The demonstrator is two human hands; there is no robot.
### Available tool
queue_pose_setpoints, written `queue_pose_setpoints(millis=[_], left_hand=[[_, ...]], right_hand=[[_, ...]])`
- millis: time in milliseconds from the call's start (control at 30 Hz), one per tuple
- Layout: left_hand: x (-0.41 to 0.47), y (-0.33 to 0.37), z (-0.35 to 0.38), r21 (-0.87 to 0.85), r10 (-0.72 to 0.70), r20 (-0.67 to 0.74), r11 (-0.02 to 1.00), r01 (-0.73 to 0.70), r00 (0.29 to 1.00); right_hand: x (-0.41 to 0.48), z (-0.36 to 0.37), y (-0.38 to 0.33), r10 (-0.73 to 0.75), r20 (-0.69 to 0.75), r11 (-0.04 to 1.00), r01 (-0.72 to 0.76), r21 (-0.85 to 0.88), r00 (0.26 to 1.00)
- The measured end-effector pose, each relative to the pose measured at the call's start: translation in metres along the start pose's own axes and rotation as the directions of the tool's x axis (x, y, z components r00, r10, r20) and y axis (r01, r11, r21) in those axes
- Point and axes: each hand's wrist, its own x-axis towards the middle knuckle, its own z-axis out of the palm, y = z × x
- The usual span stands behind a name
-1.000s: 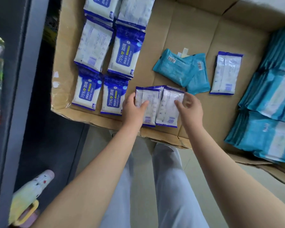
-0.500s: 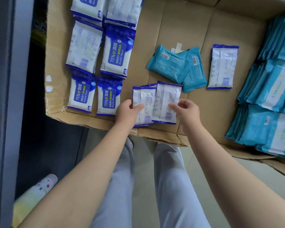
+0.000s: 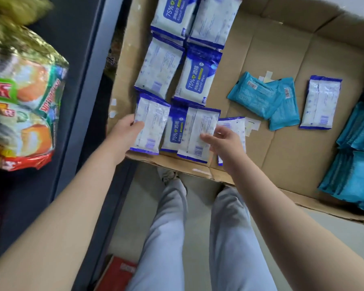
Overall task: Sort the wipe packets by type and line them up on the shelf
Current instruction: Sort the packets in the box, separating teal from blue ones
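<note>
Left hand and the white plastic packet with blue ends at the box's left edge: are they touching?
Touching. Head view: the left hand grips the white plastic packet with blue ends, thumb across its face.
</note>
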Motion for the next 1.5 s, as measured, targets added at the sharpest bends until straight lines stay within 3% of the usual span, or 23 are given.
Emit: queue_pose_setpoints(millis=[100,267,433,533,667,767,1000,1133,1267,1400,1500], left_hand=[[0.014,-0.005,-0.013,0.116,0.039,-0.005,0.993,-0.038,0.999],[0.025,-0.009,-0.010,0.133,0.119,-0.138,0.986,-0.101,0.983],[0.015,-0.017,-0.002,0.248,0.277,-0.296,0.946,-0.206,0.914],[0.008,-0.022,-0.001,0.257,0.346,-0.323,0.928,-0.270,0.881],[-0.010,-0.018,0.010,0.305,0.412,-0.376,0.901,-0.309,0.830],[-0.028,-0.013,0.033,0.298,0.437,-0.334,0.890,-0.346,0.835],[-0.051,0.003,0.123,0.232,0.351,-0.087,0.917,-0.324,0.932],[-0.050,0.011,0.181,0.273,0.221,-0.014,0.939,-0.209,0.975],[-0.040,0.011,0.230,0.321,0.073,-0.092,0.946,-0.040,0.993],[-0.035,0.008,0.260,0.340,0.054,-0.276,0.939,0.045,0.960],[-0.029,0.004,0.269,0.359,0.062,-0.353,0.930,0.074,0.933]], right_hand=[[0.007,0.032,0.007,0.006,-0.059,1.000,-0.008,-0.030,0.998],[0.017,0.054,0.010,-0.026,-0.126,0.995,0.014,-0.097,0.992],[0.021,0.065,0.009,-0.157,-0.119,0.961,0.124,-0.247,0.980],[0.016,0.066,0.012,-0.254,-0.208,0.928,0.177,-0.329,0.945],[0.009,0.050,0.021,-0.265,-0.337,0.944,0.172,-0.282,0.903],[0.002,0.021,0.023,-0.252,-0.409,0.957,0.165,-0.238,0.877],[-0.001,-0.080,0.009,-0.360,-0.521,0.905,0.155,-0.396,0.774],[0.006,-0.145,-0.011,-0.389,-0.581,0.892,0.137,-0.430,0.715],[0.022,-0.199,-0.026,-0.355,-0.573,0.887,0.073,-0.455,0.739],[0.041,-0.232,-0.036,-0.305,-0.503,0.864,0.013,-0.504,0.809],[0.054,-0.240,-0.038,-0.321,-0.502,0.827,-0.021,-0.562,0.803]])
